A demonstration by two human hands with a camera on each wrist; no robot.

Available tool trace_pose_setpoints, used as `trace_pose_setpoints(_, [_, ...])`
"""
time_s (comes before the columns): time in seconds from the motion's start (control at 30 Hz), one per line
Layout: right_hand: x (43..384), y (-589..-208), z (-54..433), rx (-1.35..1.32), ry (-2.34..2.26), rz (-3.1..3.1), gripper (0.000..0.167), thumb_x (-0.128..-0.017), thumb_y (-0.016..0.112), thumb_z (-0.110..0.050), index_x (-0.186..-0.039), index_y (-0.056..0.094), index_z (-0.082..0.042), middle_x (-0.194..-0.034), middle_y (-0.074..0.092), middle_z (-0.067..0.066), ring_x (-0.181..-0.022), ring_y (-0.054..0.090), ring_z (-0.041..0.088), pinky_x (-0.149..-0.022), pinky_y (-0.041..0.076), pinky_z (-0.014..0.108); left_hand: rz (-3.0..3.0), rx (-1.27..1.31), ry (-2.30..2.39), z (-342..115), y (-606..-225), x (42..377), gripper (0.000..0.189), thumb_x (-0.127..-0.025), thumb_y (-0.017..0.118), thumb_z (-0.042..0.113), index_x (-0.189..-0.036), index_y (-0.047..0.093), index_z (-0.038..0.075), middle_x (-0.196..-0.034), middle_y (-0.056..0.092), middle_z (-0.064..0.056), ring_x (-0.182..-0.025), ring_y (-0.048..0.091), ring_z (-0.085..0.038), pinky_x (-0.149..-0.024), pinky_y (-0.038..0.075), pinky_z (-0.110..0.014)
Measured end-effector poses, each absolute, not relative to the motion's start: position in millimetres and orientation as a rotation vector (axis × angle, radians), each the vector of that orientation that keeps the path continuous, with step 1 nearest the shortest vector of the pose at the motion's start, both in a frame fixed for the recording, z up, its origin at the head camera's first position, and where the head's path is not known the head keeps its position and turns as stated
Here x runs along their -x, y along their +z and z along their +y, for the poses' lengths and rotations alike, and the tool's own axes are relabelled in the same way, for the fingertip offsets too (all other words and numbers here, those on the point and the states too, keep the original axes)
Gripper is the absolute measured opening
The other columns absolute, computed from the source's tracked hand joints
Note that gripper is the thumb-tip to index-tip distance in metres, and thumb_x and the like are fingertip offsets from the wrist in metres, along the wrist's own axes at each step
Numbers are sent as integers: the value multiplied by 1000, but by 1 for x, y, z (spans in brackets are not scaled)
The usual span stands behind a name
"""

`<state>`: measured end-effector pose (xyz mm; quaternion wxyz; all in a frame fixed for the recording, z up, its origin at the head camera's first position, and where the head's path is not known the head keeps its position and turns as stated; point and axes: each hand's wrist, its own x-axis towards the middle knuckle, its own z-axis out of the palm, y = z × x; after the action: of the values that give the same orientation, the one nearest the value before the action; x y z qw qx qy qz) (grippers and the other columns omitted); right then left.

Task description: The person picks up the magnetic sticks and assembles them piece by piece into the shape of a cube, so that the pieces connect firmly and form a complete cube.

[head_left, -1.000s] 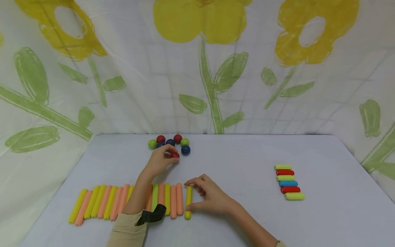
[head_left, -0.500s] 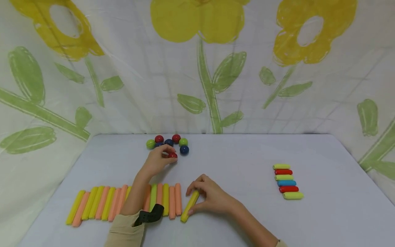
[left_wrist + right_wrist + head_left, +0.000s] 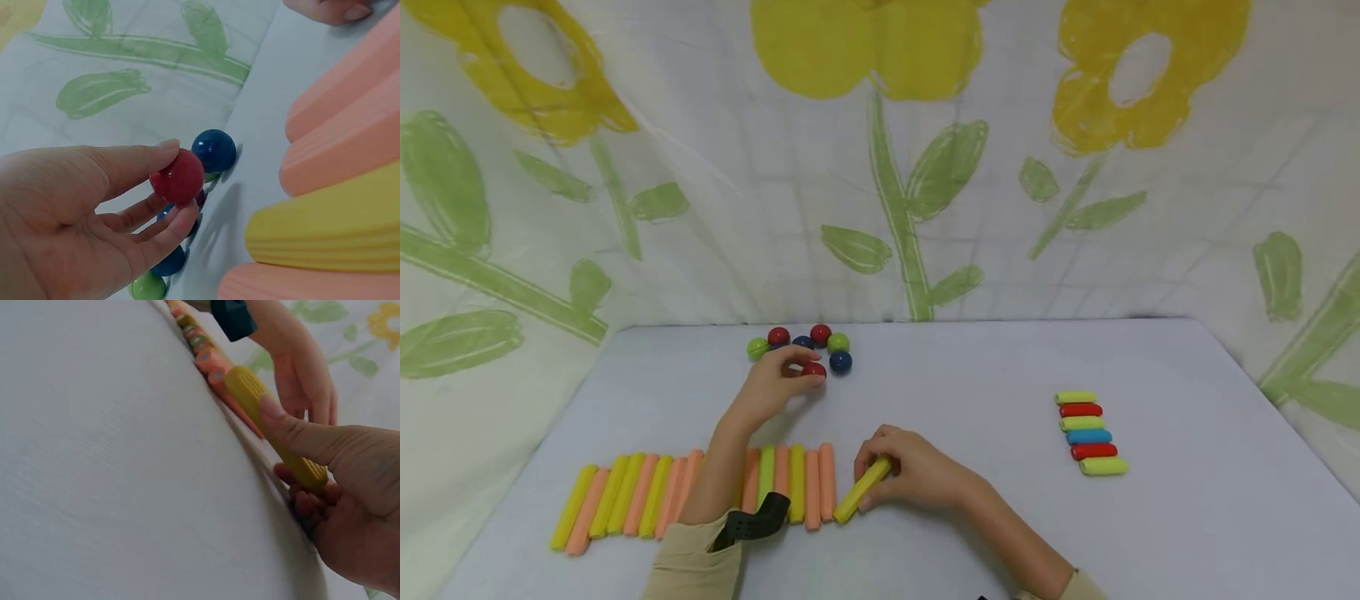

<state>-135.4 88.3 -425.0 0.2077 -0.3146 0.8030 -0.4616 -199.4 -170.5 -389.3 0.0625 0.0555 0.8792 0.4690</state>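
Note:
A glossy red ball (image 3: 814,372) is pinched by my left hand (image 3: 766,393); in the left wrist view thumb and fingertips hold the red ball (image 3: 178,177) above the white table. My right hand (image 3: 919,470) grips a yellow ridged stick (image 3: 860,493), which slants down to the left. Seen from the right wrist, the thumb lies on top of the yellow stick (image 3: 275,428) and the fingers curl beneath it. The stick's lower end is close to the last orange stick (image 3: 827,482) of a row; whether they touch I cannot tell.
Left of my right hand runs the row of yellow, orange and green sticks, partly covered by my left forearm (image 3: 711,475). Several balls, among them a blue ball (image 3: 840,362), cluster at the back. Short coloured sticks (image 3: 1088,436) lie stacked at right. A flowered cloth (image 3: 955,208) hangs behind.
My right hand has picked up the yellow stick from standing in line with the row and turned it aslant. The left hand keeps its pinch on the red ball. The head view has shifted slightly.

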Motion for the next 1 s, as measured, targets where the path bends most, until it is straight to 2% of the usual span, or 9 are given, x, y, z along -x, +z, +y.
trace_pose_setpoints(0.1, [139,-423,93,862,-1320,2221,18,-92,84,-20,-102,70,-18,-95,63,-9,-86,55,6,-78,48,21,2624,-155,1461,-172,-387,199,38,-100,74,15,-134,67,0,-124,72,-18,-114,65,-36,-96,57,-40])
trace_pose_setpoints(0.2, [144,-420,97,833,-1353,2226,16,-95,81,-20,-106,70,-16,-96,66,-7,-88,56,8,-79,48,22,2588,-152,1487,-172,-386,198,39,-100,74,15,-135,67,-1,-123,73,-18,-113,66,-35,-97,57,-40])
trace_pose_setpoints(0.37, [151,-416,106,734,-1399,2305,14,-100,76,-19,-112,74,-13,-101,69,-1,-82,58,13,-71,52,23,2515,-195,1518,-169,-382,197,40,-101,74,17,-137,68,0,-125,73,-17,-117,68,-33,-106,56,-47])
trace_pose_setpoints(0.47, [155,-414,112,668,-1430,2373,16,-102,73,-21,-115,74,-12,-96,69,1,-75,58,15,-65,52,25,2473,-250,1533,-167,-380,197,40,-101,74,17,-137,68,0,-126,73,-17,-118,69,-32,-108,54,-49])
trace_pose_setpoints(0.6, [160,-409,117,615,-1460,2467,18,-103,71,-20,-117,73,-10,-92,68,3,-75,57,15,-67,50,25,2427,-284,1558,-165,-377,198,40,-101,73,15,-137,67,-2,-127,72,-18,-118,69,-31,-108,54,-48])
trace_pose_setpoints(0.83, [168,-397,118,498,-1509,2558,20,-103,71,-20,-118,71,-8,-104,71,8,-81,55,19,-73,48,30,2393,-336,1584,-157,-369,197,39,-101,72,15,-137,67,0,-136,66,-19,-119,69,-31,-109,53,-50])
trace_pose_setpoints(1.0, [173,-391,116,442,-1540,2567,22,-103,69,-20,-120,69,-6,-99,72,11,-77,57,20,-71,50,31,2331,-398,1620,-146,-365,195,39,-101,71,12,-139,67,1,-139,64,-18,-119,69,-31,-108,55,-47])
